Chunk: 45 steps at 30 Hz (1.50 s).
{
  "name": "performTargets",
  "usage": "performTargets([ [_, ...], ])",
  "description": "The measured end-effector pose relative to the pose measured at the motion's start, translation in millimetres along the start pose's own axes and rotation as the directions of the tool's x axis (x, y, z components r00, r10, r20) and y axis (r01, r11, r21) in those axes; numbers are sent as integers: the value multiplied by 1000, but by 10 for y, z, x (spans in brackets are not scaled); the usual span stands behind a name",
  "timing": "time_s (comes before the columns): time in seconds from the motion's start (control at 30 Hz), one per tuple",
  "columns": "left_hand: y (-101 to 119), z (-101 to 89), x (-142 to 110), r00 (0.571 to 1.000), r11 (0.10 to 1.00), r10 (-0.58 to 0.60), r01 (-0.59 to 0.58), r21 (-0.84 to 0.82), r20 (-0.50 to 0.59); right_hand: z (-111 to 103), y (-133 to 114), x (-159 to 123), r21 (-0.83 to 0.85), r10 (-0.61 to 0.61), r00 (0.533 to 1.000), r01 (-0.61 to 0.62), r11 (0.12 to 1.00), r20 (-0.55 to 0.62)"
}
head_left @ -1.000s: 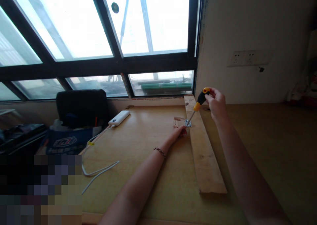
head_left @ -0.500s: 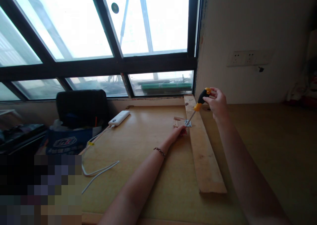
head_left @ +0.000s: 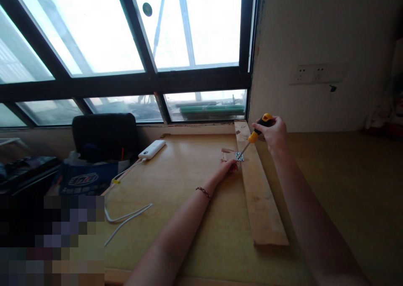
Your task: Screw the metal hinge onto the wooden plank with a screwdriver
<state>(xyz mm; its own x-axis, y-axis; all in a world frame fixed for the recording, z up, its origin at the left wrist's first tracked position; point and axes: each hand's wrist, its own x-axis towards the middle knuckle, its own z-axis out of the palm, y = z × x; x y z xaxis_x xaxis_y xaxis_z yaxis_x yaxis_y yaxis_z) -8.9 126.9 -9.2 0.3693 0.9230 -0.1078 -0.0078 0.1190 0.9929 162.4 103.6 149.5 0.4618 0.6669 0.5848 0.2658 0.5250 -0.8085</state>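
Note:
My right hand (head_left: 276,131) is closed around the yellow and black handle of a screwdriver (head_left: 260,127). The tool slants down to the left, its metal shaft reaching a small silver metal plate, which looks like a hinge (head_left: 239,156). That plate lies at the left edge of a long wooden board (head_left: 260,193). Just below the plate is my left hand (head_left: 229,167), its fingers curled close to the screwdriver's tip. What those fingers pinch is too small to make out. A small piece of wood (head_left: 225,151) lies left of the plate.
A white power bank (head_left: 152,150) with a white cable (head_left: 126,217) lies on the left of the wooden table (head_left: 185,172). Beyond the left edge stand a black chair (head_left: 105,135) and a blue bag (head_left: 82,179). Wall sockets (head_left: 317,74) are at right, windows behind.
My right hand has shifted its grip on the screwdriver's handle, which now leans slightly further to the right. My left hand and the board stay in place.

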Motion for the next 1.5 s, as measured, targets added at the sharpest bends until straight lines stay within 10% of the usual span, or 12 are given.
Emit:
performTargets([
  [0.5, 16, 2, -23, 1000, 999, 22, -21, 24, -4, -17, -121, -29, 82, 170, 985, -166, 983, -35],
  [1.5, -3, -3, -1, 1000, 1000, 19, -19, 13, -4, -62, -212, -42, -107, 50, 997, -57, 993, -61],
])
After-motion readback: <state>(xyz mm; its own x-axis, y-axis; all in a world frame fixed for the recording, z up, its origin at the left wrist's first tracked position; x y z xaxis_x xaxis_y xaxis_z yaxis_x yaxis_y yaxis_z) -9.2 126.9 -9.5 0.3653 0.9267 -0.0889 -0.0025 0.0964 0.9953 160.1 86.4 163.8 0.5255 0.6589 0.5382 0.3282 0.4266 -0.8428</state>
